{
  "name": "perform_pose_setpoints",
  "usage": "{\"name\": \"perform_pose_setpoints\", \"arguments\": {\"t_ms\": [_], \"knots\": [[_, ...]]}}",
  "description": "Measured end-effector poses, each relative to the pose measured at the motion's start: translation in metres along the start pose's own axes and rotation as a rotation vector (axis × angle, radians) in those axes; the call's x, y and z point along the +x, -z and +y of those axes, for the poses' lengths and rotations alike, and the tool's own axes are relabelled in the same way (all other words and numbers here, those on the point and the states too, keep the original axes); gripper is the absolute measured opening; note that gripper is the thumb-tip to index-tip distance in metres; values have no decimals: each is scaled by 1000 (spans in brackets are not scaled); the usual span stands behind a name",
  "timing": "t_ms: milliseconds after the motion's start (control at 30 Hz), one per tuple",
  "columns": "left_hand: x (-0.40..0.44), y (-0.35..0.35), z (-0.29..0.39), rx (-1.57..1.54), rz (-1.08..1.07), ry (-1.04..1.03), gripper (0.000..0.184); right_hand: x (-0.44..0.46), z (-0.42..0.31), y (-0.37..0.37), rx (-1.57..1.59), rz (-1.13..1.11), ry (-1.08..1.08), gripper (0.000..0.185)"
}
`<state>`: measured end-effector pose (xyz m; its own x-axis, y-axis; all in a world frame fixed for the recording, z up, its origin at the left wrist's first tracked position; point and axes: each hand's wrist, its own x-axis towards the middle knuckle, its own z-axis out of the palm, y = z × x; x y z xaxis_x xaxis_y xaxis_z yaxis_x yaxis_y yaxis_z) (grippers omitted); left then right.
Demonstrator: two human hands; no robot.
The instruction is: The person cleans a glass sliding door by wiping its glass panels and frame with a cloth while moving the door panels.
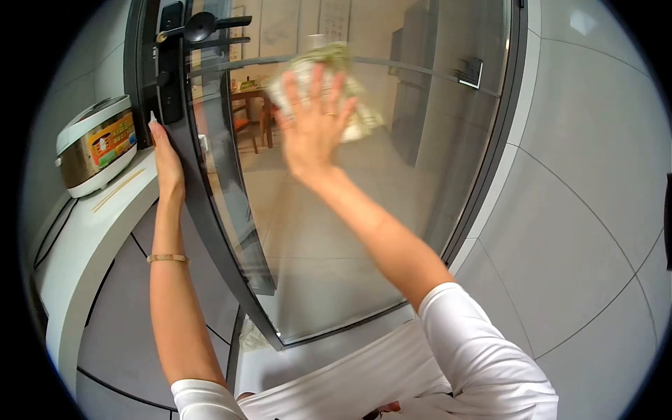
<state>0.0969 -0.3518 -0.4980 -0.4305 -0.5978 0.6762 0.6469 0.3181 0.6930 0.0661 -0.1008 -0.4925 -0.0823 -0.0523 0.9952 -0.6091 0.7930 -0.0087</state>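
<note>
My right hand (315, 133) lies flat with its fingers spread, pressing a pale green and white cloth (358, 120) against the pane of the glass door (336, 245). The cloth is slightly blurred and sticks out above the fingers and to their right. On the left, my left hand (168, 161) holds the dark edge of the door frame, below the black lock and lever handle (201, 26). Part of its fingers is hidden by the edge.
A rice cooker (98, 145) stands on a white counter (77, 259) at the left, with chopsticks (119, 190) and a black cord beside it. Grey tiled wall (581, 175) borders the right. Through the glass appear a wooden table and chairs. Another cloth (253, 336) lies low by the door's bottom corner.
</note>
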Motion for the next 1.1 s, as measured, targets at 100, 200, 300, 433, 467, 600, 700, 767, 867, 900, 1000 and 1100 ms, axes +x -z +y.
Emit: {"name": "perform_pose_setpoints", "arguments": {"t_ms": [100,200,300,433,467,600,700,767,867,900,1000,1100], "knots": [[0,2,-4,-73,-33,10,71,-14,-73,-23,166,9,214,62],[-17,1,22,-271,-211,149,75,-24,-95,-20,376,-27,317,64],[-20,-1,23,-195,-200,37,70,-14,-71,-19,339,-16,451,63],[-26,0,30,-115,-184,106,66,7,-5,-7,110,45,589,61],[-26,1,30,-155,-226,143,66,13,12,-2,90,57,572,56],[-30,0,36,-95,-172,166,69,32,92,25,-12,-12,414,64],[-32,0,36,-68,-107,192,69,42,153,44,-70,28,365,61],[-33,0,38,-76,-104,162,68,52,190,56,-104,55,341,58],[-30,3,32,-71,-113,131,66,73,243,67,-111,114,282,58],[-35,0,39,-60,-90,122,65,83,259,69,-139,139,270,55],[-34,2,38,-24,-73,120,64,113,301,76,-172,233,272,49],[-34,4,36,2,-22,118,65,135,351,80,-181,291,29,53]]}}
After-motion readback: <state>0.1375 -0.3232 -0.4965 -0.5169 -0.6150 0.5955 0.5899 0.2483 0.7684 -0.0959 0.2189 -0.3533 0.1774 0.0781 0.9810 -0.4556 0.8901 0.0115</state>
